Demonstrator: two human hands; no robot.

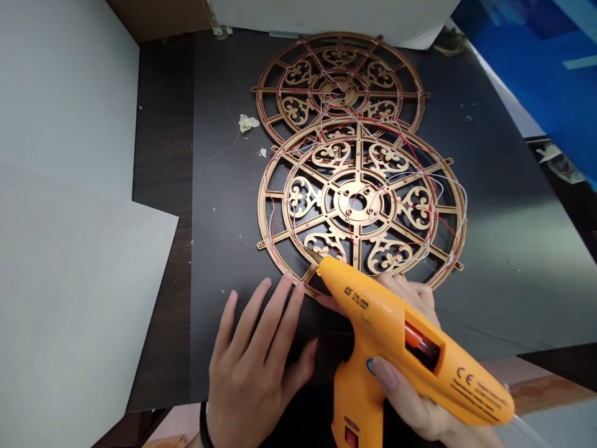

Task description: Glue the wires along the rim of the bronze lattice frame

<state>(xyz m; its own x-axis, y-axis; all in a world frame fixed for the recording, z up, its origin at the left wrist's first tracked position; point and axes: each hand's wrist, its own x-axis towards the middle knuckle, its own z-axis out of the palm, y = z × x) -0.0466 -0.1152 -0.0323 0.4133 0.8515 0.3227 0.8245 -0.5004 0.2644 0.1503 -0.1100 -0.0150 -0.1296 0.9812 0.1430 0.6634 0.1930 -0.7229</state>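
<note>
Head view shows the orange glue gun [387, 311], gripped in the right hand [413, 404], its nozzle [313, 255] at the near left of the front round frame [344, 203], beside which the left hand [254, 364] spreads its fingers, while a second round frame [353, 94] lies behind on the dark board [219, 249].

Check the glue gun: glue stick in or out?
In: a translucent stick pokes out of the rear of the yellow glue gun, held in the right hand. Cannot tell how much remains inside.
</note>
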